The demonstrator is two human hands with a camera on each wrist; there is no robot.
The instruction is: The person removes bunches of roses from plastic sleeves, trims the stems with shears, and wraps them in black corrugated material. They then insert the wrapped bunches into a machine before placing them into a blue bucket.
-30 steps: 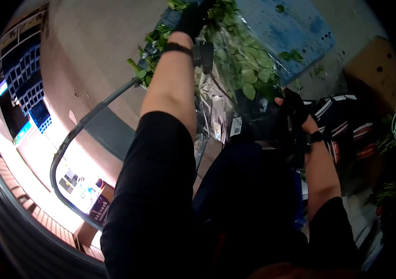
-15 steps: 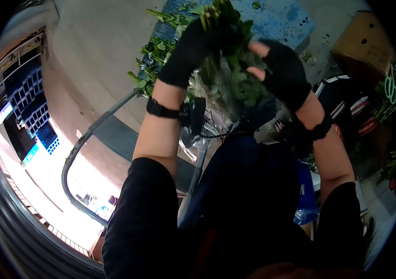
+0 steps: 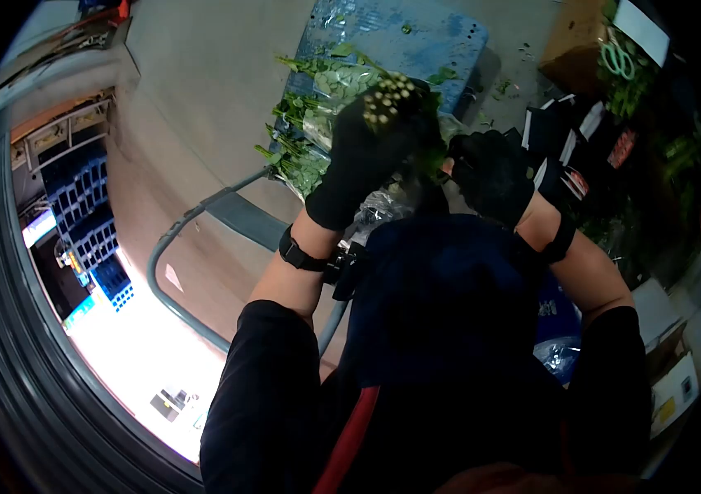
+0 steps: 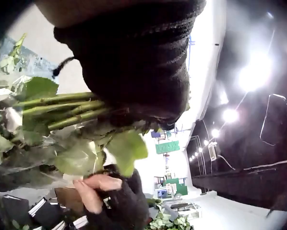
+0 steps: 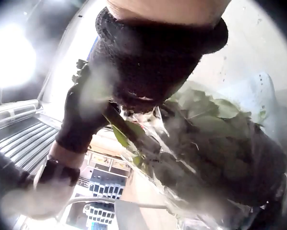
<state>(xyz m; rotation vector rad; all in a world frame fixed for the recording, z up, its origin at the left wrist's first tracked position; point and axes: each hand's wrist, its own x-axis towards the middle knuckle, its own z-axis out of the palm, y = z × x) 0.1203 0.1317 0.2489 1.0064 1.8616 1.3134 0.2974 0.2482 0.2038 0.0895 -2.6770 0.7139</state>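
Note:
In a black fingerless glove, my left hand grips a bunch of leafy cut stems, their cut ends facing up at me. The left wrist view shows the green stems running into that fist. Leaves below it sit in a clear plastic sleeve, which hangs down between the hands. My right hand, gloved the same way, is beside the bunch with its fingers curled. Its bare thumb and finger pinch at the edge of the sleeve, just under a broad leaf.
Several wrapped leafy bunches lie along the left edge of a blue board. A grey metal tube frame stands at left. To the right are a cardboard box, scissors with pale green handles and dark packets.
The left hand has drawn the bunch back toward my body and raised it with stem ends up. The right hand came up from below, fingers spread, and has curled in at the bunch's side.

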